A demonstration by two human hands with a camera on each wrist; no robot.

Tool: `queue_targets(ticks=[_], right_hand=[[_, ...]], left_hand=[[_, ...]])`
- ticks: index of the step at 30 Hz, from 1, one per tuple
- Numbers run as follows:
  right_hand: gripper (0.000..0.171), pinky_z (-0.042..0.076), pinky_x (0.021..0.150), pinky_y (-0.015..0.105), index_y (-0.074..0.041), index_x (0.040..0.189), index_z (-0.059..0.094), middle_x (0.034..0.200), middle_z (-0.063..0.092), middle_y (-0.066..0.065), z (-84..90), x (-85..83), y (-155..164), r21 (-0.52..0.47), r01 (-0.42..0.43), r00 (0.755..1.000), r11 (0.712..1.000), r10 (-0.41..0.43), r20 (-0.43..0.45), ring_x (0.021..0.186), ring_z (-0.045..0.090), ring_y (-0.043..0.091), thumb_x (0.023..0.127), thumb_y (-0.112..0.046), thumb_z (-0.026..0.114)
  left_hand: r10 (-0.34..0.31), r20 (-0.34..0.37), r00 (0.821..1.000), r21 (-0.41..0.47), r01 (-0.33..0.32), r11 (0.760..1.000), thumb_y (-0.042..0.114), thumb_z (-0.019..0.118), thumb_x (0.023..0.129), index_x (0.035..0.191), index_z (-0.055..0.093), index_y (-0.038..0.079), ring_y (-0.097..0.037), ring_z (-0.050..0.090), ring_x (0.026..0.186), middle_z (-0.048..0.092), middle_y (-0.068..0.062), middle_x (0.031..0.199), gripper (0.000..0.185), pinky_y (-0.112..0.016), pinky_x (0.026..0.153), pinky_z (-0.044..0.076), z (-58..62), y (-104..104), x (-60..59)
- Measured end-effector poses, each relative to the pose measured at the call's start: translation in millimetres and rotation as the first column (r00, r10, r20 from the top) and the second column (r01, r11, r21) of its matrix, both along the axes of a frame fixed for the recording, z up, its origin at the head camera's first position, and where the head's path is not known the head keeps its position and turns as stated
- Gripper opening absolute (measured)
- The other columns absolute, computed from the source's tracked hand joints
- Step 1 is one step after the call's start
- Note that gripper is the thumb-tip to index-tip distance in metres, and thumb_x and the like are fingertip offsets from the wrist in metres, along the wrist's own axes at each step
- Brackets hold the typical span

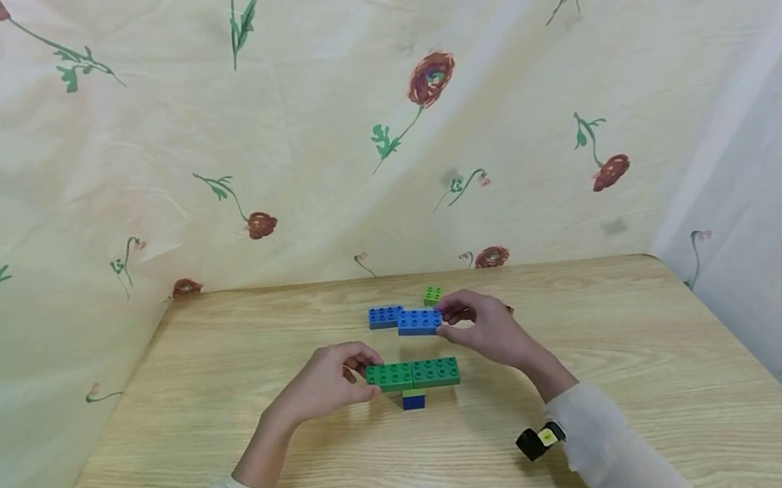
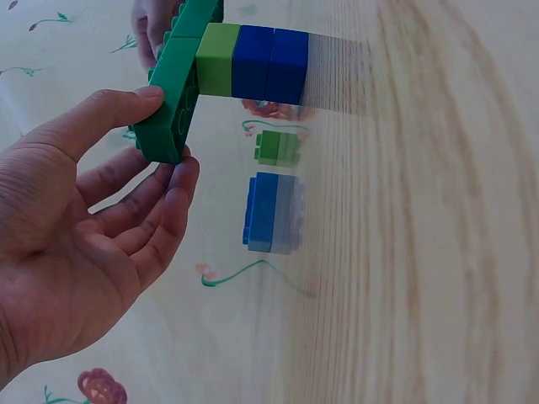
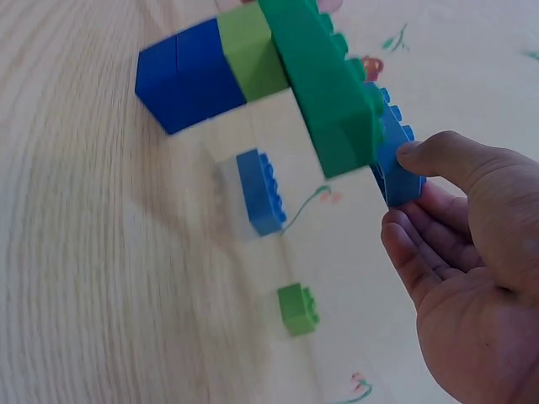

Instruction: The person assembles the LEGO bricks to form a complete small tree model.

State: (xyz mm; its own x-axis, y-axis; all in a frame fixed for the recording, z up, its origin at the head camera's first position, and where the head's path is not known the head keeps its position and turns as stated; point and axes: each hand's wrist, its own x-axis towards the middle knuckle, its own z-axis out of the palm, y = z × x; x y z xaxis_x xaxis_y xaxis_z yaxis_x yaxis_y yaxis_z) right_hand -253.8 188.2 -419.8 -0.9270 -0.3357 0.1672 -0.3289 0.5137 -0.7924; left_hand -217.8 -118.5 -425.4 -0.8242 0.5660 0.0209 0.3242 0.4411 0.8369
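A T-shaped stack of toy building bricks stands on the table. Two green bricks, a left one point(image 1: 390, 376) and a right one point(image 1: 436, 371), lie end to end across its top. Beneath them are a light green brick point(image 2: 216, 59) and two dark blue bricks point(image 2: 269, 63), one above the other. My left hand point(image 1: 328, 380) pinches the outer end of the left green brick between thumb and fingers. Beyond the stack, my right hand point(image 1: 483, 327) grips the right end of a blue brick point(image 1: 418, 322), held above the table with its studs up.
Farther back on the table point(image 1: 236, 326) lie another blue brick point(image 1: 385, 316) and a small light green brick point(image 1: 432, 295). A small reddish thing point(image 1: 509, 309) peeks out behind the right hand, too hidden to identify. Flower-patterned cloth point(image 1: 312, 121) rises behind and at both sides.
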Motion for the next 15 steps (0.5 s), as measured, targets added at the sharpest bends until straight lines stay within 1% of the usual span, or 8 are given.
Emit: queue_targets(ticks=[4, 6, 12, 15], right_hand=[[0.032, 0.054, 0.102, 0.055, -0.01, 0.123, 0.067, 0.116, 0.07, 0.007, 4.5, 8.0, -4, -0.025, -0.035, 0.999, 0.999, 0.034, -0.036, 0.106, 0.068, 0.023, 0.094, -0.015, 0.076], [0.031, 0.053, 0.102, 0.056, -0.01, 0.123, 0.067, 0.116, 0.07, 0.007, 5.9, 11.6, -6, -0.035, -0.052, 0.998, 0.998, 0.05, -0.047, 0.106, 0.068, 0.023, 0.093, -0.014, 0.076], [0.029, 0.054, 0.1, 0.055, -0.013, 0.12, 0.068, 0.116, 0.07, 0.004, 7.1, 20.7, -11, -0.024, -0.082, 0.994, 0.996, 0.08, -0.076, 0.105, 0.068, 0.018, 0.093, -0.014, 0.077], [0.028, 0.054, 0.1, 0.054, -0.013, 0.119, 0.068, 0.116, 0.07, 0.003, 7.1, 24.9, -13, -0.031, -0.114, 0.99, 0.993, 0.111, -0.083, 0.104, 0.067, 0.019, 0.093, -0.014, 0.077]], left_hand=[[-0.001, -0.001, 1.0, -0.001, 0.001, 1.0, 0.018, 0.08, 0.09, 0.118, 0.07, 0.012, -0.016, 0.063, 0.099, 0.07, -0.003, 0.112, 0.031, -0.025, 0.084, 0.055, 0.8, 0, 0.2], [-0.001, -0.004, 1.0, -0.002, 0.001, 1.0, 0.018, 0.08, 0.09, 0.118, 0.07, 0.011, -0.016, 0.063, 0.099, 0.07, -0.003, 0.112, 0.031, -0.025, 0.084, 0.055, 0.7, 0, 0.1], [0.0, -0.013, 1.0, -0.004, 0.0, 1.0, 0.018, 0.08, 0.09, 0.118, 0.07, 0.012, -0.016, 0.064, 0.098, 0.071, -0.002, 0.111, 0.031, -0.025, 0.083, 0.055, 0.2, 0, 0.0], [0.001, -0.015, 1.0, -0.005, -0.001, 1.0, 0.018, 0.08, 0.089, 0.118, 0.07, 0.011, -0.016, 0.064, 0.098, 0.071, -0.003, 0.11, 0.031, -0.025, 0.083, 0.055, 0.2, 0, 0.0]])
